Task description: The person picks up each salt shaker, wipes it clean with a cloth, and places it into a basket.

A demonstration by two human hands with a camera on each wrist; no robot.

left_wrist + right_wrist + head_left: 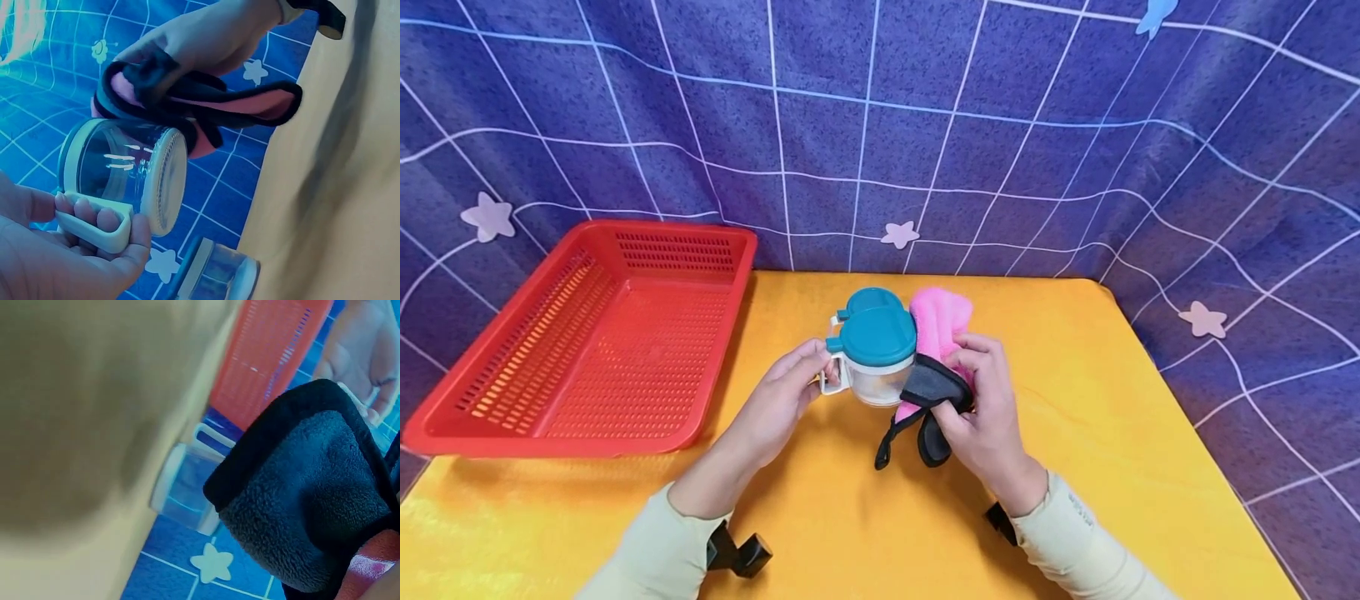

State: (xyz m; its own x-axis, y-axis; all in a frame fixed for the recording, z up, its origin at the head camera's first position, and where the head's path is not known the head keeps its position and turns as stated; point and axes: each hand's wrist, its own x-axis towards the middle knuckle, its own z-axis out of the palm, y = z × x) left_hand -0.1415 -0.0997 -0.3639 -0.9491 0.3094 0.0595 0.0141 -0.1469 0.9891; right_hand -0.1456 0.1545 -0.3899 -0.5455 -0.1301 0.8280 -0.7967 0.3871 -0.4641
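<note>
My left hand [782,404] grips the white handle [103,225] of a clear seasoning jar [119,156] with a teal lid [878,336]. In the left wrist view the jar's ribbed base faces right, and several fingers pass through the handle. My right hand [988,408] holds a pink and dark grey cleaning cloth [936,321] with black edging against the jar's right side. In the right wrist view the cloth's grey fleecy side hides most of the held jar. A second teal-lidded jar [187,487] stands on the table just behind it.
A red plastic basket [718,350] stands at the left of the yellow-covered table [865,533]. Blue cloth walls [820,150] with a grid pattern and stars rise behind the table and along its right side.
</note>
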